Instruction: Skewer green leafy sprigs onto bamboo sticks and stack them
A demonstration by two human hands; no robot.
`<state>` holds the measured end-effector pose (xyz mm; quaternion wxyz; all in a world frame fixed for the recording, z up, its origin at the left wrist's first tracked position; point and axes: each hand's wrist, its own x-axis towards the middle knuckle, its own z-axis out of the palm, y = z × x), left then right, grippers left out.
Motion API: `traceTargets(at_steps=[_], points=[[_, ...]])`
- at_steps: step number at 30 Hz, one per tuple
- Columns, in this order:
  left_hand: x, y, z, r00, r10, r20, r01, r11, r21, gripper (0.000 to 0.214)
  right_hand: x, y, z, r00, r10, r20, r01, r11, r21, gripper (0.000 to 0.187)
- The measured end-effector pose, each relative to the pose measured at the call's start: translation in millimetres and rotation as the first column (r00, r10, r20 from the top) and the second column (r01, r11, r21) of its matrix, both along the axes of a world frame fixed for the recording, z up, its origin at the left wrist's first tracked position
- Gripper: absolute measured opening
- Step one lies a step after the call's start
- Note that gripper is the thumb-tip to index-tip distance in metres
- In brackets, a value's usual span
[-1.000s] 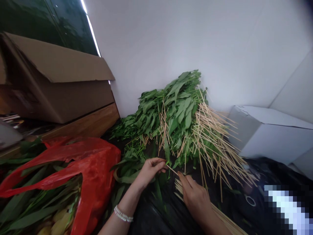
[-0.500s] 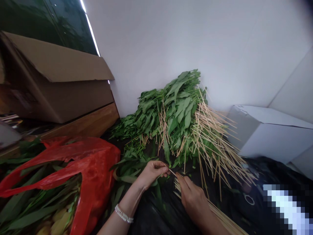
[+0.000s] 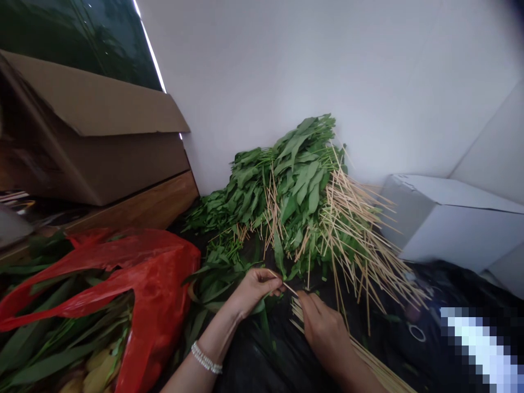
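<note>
My left hand point(image 3: 262, 286), with a beaded bracelet at the wrist, is closed in a pinch. A green leafy stem point(image 3: 264, 322) hangs below its fingers, partly hidden by the hand. Between my two hands runs a thin bamboo skewer point(image 3: 290, 287), its upper end at my left fingertips. My right hand point(image 3: 321, 325) is closed round the skewer's lower part. Under and behind my right forearm lies a bundle of bare skewers point(image 3: 368, 357). Ahead of both hands rises a heap of leafy greens point(image 3: 303, 180), with many skewers point(image 3: 360, 229) sticking out to the right.
On the left stands a red plastic bag point(image 3: 159, 295) with long leaves and pale yellowish pieces inside. Behind it, a cardboard box point(image 3: 123, 164) rests on a wooden surface. A white box point(image 3: 462, 229) is at the right, against the wall. Black plastic sheeting point(image 3: 254, 365) lies underneath.
Both hands stay almost in place on the skewer. My right hand has shifted very slightly to the right, and a little more of the skewer shows between the hands.
</note>
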<state>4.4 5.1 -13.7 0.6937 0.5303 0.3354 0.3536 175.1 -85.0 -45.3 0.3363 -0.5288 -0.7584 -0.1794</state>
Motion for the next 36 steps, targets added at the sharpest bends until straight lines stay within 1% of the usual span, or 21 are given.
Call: traceTargets(at_steps=[2,7,9,14,16,20,23,24,25,27,29,30,31,33,35,36], points=[[3.6,-3.4,-1.5,0.999,-0.043,-0.007,0.043,0.999,-0.017,0.031,-1.8,-0.2,-0.2,1.0,0.007,-0.006,-0.007,1.0,-0.012,0.033],[9.1,-8.3,-3.8,0.995,-0.087,-0.051,0.087,0.996,-0.005,0.029,-5.9,1.3,-1.8,0.999,0.017,-0.035,-0.019,0.999,-0.051,0.031],[9.3,-8.2,-3.5,0.994,-0.089,-0.06,0.09,0.996,0.001,0.029,-6.7,2.0,-2.3,0.998,0.022,-0.058,-0.026,0.997,-0.075,0.03],[7.9,-6.7,-2.0,0.998,-0.061,-0.019,0.061,0.998,0.009,0.03,-7.2,2.7,-2.5,0.991,0.021,-0.133,-0.037,0.993,-0.116,0.028],[9.0,-7.7,-2.7,0.997,-0.069,-0.032,0.07,0.997,0.012,0.03,-6.8,2.1,-3.0,0.99,0.035,-0.139,-0.053,0.99,-0.127,0.028],[13.1,-11.4,-4.0,0.994,-0.081,-0.069,0.082,0.996,0.024,0.03,-5.7,1.6,-3.8,0.99,0.057,-0.132,-0.073,0.99,-0.118,0.028],[8.9,-9.0,0.5,0.994,-0.091,-0.062,0.095,0.994,0.061,0.034,-4.3,1.5,-1.1,0.987,0.072,-0.146,-0.086,0.992,-0.091,0.027],[4.9,-6.3,3.3,0.997,-0.062,-0.053,0.066,0.994,0.087,0.036,-3.5,1.0,0.8,0.985,0.08,-0.155,-0.093,0.993,-0.075,0.027],[-0.3,-2.6,6.6,0.999,-0.004,-0.042,0.009,0.994,0.11,0.038,-2.4,0.0,2.9,0.982,0.091,-0.163,-0.102,0.993,-0.061,0.025],[-12.7,6.4,13.1,0.982,0.19,0.014,-0.191,0.973,0.13,0.043,-0.1,-3.0,7.5,0.977,0.126,-0.174,-0.137,0.989,-0.05,0.022],[-24.7,15.6,17.3,0.918,0.393,0.045,-0.396,0.914,0.087,0.048,1.5,-6.9,11.1,0.969,0.184,-0.165,-0.198,0.978,-0.073,0.019],[-29.4,19.7,17.7,0.88,0.472,0.046,-0.474,0.876,0.088,0.048,1.6,-8.8,12.3,0.964,0.215,-0.155,-0.231,0.969,-0.09,0.018],[-32.9,23.2,16.8,0.851,0.524,0.026,-0.523,0.846,0.102,0.047,1.1,-10.4,13.1,0.96,0.244,-0.141,-0.259,0.96,-0.103,0.017],[-36.1,28.5,11.2,0.825,0.564,-0.047,-0.548,0.817,0.181,0.042,-1.1,-12.5,13.4,0.952,0.286,-0.11,-0.299,0.946,-0.128,0.016],[-35.7,31.6,2.6,0.817,0.56,-0.136,-0.501,0.807,0.313,0.035,-3.9,-13.1,12.4,0.952,0.296,-0.079,-0.304,0.943,-0.137,0.016],[-34.7,32.4,-1.7,0.807,0.565,-0.175,-0.468,0.791,0.395,0.031,-5.1,-12.9,11.5,0.954,0.292,-0.068,-0.299,0.944,-0.141,0.015]])
